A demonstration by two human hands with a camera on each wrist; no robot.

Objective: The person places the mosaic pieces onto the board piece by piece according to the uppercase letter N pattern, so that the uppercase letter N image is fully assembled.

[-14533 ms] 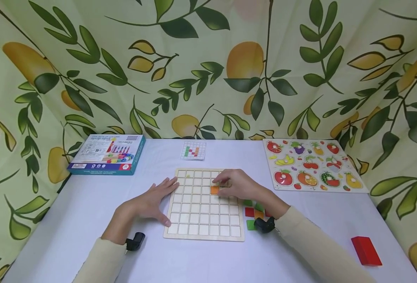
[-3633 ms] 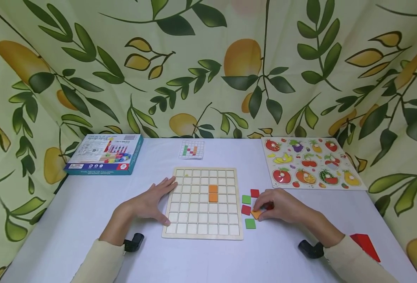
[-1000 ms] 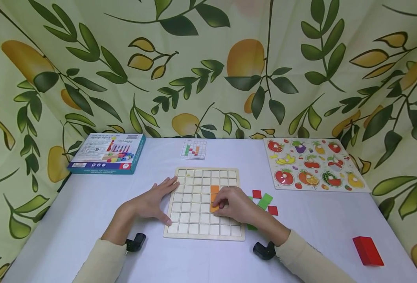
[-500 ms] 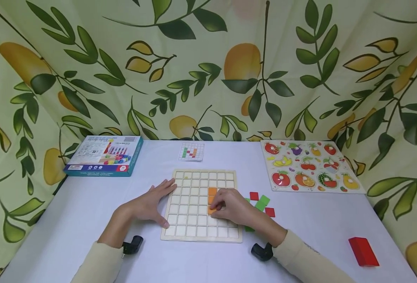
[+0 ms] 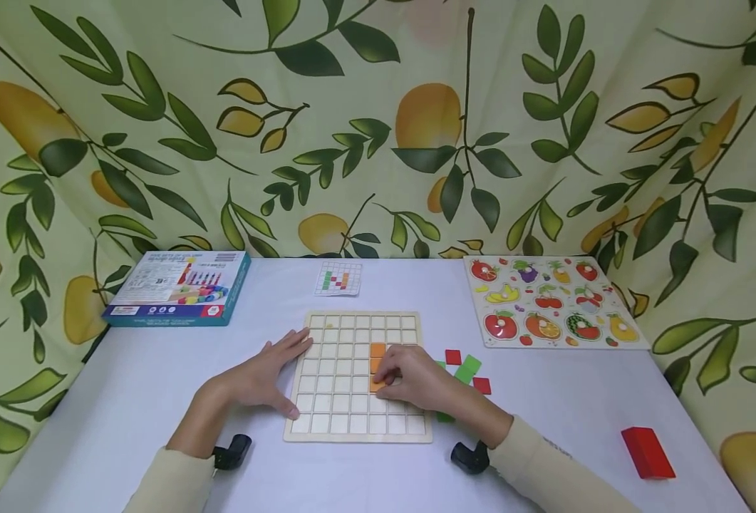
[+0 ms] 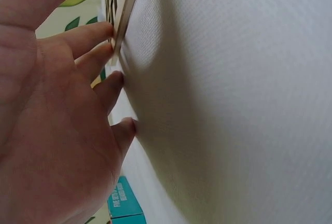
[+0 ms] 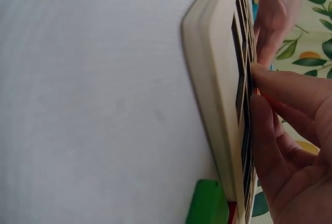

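Observation:
A wooden grid board [image 5: 331, 425] lies flat in the middle of the table. Along its left edge rests the left hand [image 5: 256, 375], fingers spread and thumb near the lower left corner. The right hand [image 5: 419, 377] is over the board's right half, its thumb and fingertips at the lowest of several orange tiles [image 5: 378, 349] standing in one column. In the right wrist view the right hand [image 7: 293, 130] has thumb and finger at the grid surface, partly hiding the tile. In the left wrist view the left hand [image 6: 62, 110] has fingertips at the board's edge [image 6: 127, 14].
Red and green tiles [image 5: 467, 369] lie right of the board, partly behind the right forearm. A card with a coloured grid pattern [image 5: 338, 278] is behind the board. A boxed set [image 5: 175, 288] stands back left, a fruit puzzle [image 5: 553, 303] back right, a red block [image 5: 648, 453] front right.
Since the oldest frame, the orange column has grown from one visible tile to several, and the right hand has moved down the board. In the last second, both hands have held their places.

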